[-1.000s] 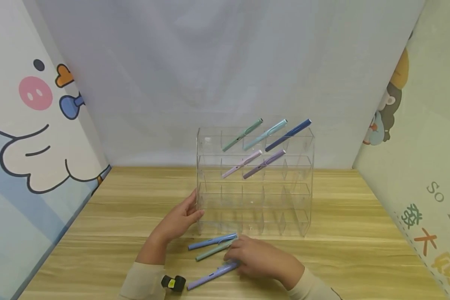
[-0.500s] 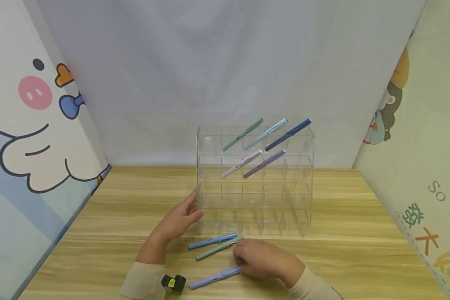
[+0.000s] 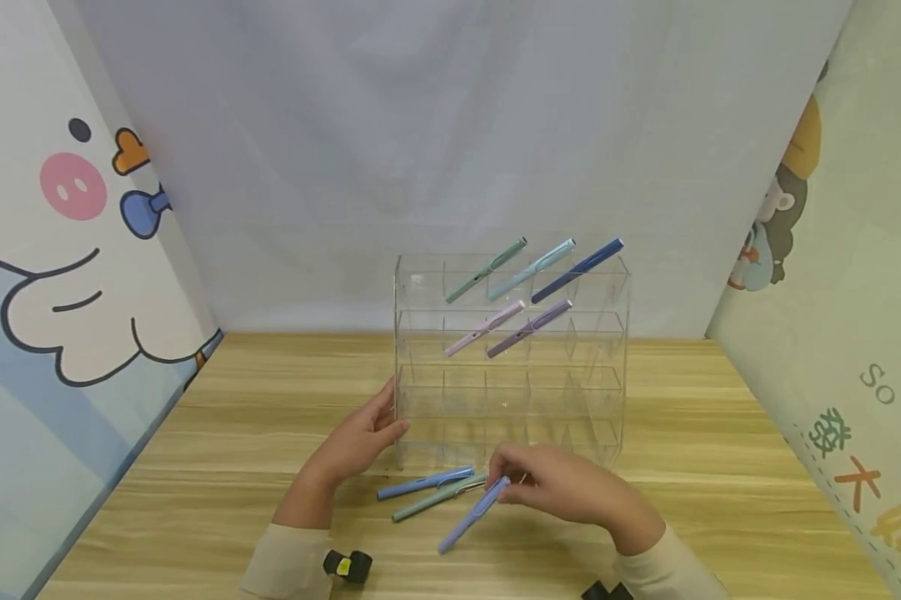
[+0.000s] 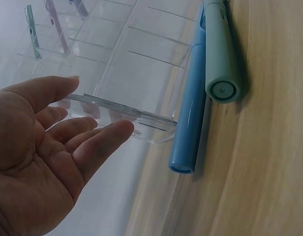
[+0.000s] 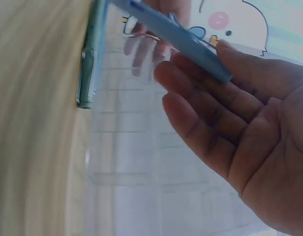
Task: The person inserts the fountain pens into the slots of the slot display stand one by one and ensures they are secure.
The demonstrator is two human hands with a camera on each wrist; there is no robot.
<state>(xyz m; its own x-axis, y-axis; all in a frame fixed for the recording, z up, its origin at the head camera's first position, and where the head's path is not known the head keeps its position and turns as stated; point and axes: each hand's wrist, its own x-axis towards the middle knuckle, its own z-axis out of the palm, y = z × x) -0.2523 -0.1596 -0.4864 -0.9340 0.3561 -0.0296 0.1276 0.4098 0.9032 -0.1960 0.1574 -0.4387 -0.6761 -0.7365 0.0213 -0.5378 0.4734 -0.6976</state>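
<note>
At far left, a wall panel (image 3: pixel 15 150) shows a white cartoon figure with a pink snout. Beside it begins a wood-grain table (image 3: pixel 217 467), with a pale cloth (image 3: pixel 450 125) hanging behind.

Next, a small black device (image 3: pixel 348 567) with a yellow patch sits by a cream sleeve (image 3: pixel 285 562). From that sleeve the person's left hand (image 3: pixel 356 442) reaches to a clear acrylic pen rack (image 3: pixel 555 418), its relaxed fingers resting along the left side panel and its thumb at the front edge.

On the table before the rack, a blue pen (image 3: pixel 425 482) and a mint-green pen (image 3: pixel 435 498) lie close together, right ends near each other.

Just right of them, a lavender-blue pen (image 3: pixel 468 521) slants up into the right hand (image 3: pixel 570 492), pinched near its clip end between thumb and fingers; whether its lower end touches the table is unclear.

Five pens tilt up to the right in the rack: dark green (image 3: pixel 483 272), pale aqua (image 3: pixel 528 272) and navy (image 3: pixel 576 272) on the top tier; pale pink (image 3: pixel 483 330) and purple (image 3: pixel 528 330) on the second.

At far right, another wall panel (image 3: pixel 833 308) bears a cartoon character and lettering.
</note>
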